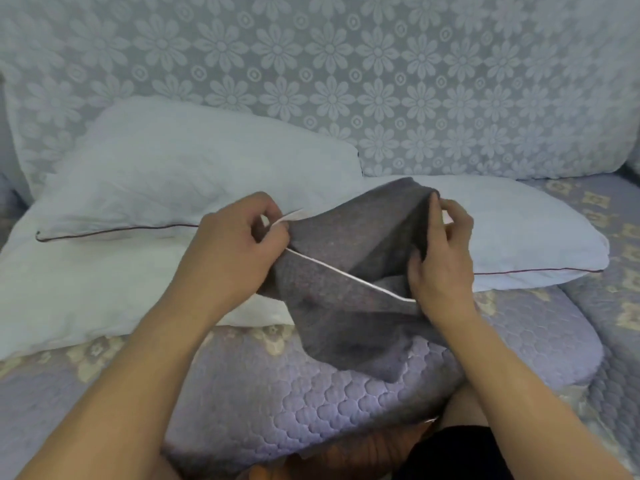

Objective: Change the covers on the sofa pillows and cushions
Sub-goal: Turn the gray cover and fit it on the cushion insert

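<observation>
A grey pillow cover [353, 306] with a thin white edge is held up over the sofa seat, its lower part draped on the seat. My left hand [235, 247] pinches the cover's left edge. My right hand [443, 258] grips its bunched right side, fingers folded into the cloth. Behind the cover lie bare white pillows: one large pillow [194, 168] leaning at the back left, another [512, 226] lying flat to the right, and a third [86, 292] under the left one. Each shows dark piping along its seam.
The sofa seat [277, 393] wears a quilted lilac cover with pale flowers. The backrest [381, 64] has a grey flower-patterned cover. A second seat cushion [616, 299] lies at the right. My knee [460, 414] shows at the bottom.
</observation>
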